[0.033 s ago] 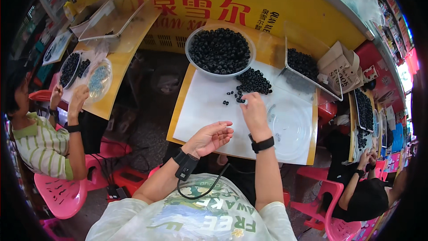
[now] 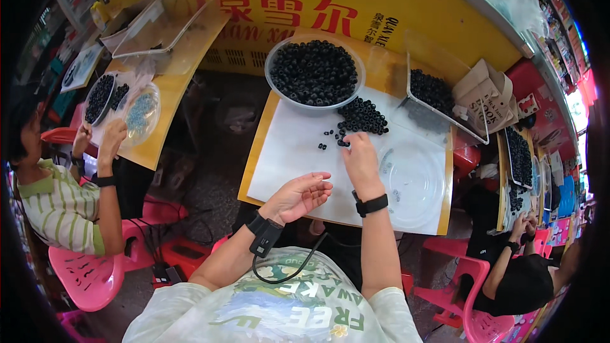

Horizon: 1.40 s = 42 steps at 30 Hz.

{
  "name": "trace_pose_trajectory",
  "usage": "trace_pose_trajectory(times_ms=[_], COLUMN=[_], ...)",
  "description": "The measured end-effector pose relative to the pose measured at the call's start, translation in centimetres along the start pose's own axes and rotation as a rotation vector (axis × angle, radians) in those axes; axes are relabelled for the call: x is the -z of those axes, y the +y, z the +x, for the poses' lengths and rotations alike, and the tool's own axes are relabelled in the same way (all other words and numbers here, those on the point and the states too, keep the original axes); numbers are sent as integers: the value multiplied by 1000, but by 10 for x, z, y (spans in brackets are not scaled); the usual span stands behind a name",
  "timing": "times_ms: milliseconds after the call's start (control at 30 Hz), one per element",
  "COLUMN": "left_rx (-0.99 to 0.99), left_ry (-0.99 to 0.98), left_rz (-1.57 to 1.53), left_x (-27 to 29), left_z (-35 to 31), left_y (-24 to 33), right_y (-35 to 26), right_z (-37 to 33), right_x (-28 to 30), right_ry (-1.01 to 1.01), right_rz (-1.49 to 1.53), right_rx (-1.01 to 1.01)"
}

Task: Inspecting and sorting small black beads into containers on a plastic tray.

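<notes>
My right hand [image 2: 362,162] reaches over the white sheet [image 2: 286,146], fingertips pinched at a small black bead-like piece [image 2: 343,142] at the near edge of a loose pile. That pile of short, hollow black pieces [image 2: 363,115] spills out beside a round clear tub [image 2: 270,79] heaped with more of them. A few single pieces [image 2: 323,147] lie to the left of my fingers. Lower and to the left, my left hand [image 2: 297,197] is held palm up above the sheet, fingers curled, thumb against the forefinger. Whatever it may hold is too small to make out.
A clear round lid or plate [image 2: 413,184] lies on the right of the sheet. Behind it, a tilted clear box [image 2: 435,92] holds more black pieces, beside a paper bag [image 2: 486,92]. One person [image 2: 70,197] works at a left table, another [image 2: 524,279] at the right.
</notes>
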<state>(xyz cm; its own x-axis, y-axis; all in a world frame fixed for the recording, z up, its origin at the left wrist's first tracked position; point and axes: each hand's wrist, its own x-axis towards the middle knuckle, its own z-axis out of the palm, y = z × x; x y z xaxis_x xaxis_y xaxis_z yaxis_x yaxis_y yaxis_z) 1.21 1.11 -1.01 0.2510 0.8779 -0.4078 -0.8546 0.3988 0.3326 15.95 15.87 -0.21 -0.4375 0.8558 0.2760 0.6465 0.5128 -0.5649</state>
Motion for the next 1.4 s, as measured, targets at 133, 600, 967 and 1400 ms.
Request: trace_pose_trajectory(times_ms=[133,600,967,1400], left_rx=[-15,-147,-114,8], left_ry=[6,113,141,57], left_rz=[-3,19,82,141], left_x=[2,-14,-6,-30], left_z=[-2,13,8,12], left_y=[2,-9,-4,-12], right_y=[3,-41,0,90], right_z=[-2,-71,-90,-88], right_x=[-7,25,89,125], right_ry=[20,-63,89,153], right_rz=[-70,1004,303,-47], right_rx=[-19,-381,-233,-150])
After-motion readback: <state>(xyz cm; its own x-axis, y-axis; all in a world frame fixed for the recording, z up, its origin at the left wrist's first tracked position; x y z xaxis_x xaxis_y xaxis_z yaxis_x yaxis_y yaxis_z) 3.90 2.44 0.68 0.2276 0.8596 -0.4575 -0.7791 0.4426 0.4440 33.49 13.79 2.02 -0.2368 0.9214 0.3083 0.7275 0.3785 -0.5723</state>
